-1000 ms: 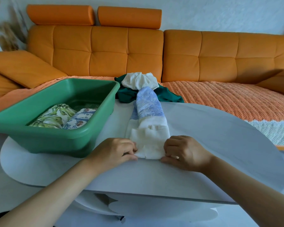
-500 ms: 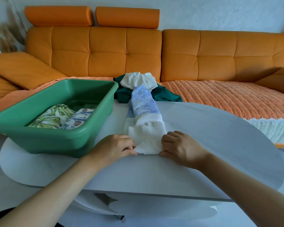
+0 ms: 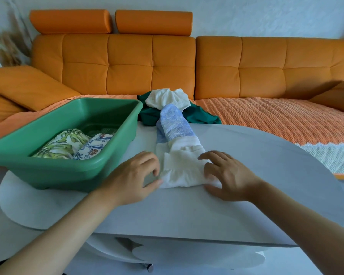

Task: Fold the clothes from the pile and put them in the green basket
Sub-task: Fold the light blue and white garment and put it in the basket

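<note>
Head view: the long white-and-blue folded cloth strip (image 3: 177, 132) lies on the pale grey counter (image 3: 266, 175) just right of the green plastic basket (image 3: 68, 165), its far end resting against the dark green and white clothes pile (image 3: 167, 98) beyond the basket's far corner. The left hand (image 3: 135, 175) curls at the strip's basket-side near corner; I cannot tell whether it is pinching or only touching. The right hand (image 3: 228, 175) lies spread on the edge away from the basket. Lifting the near end unevenly would likely spill the side folds or drag the pile along.
</note>
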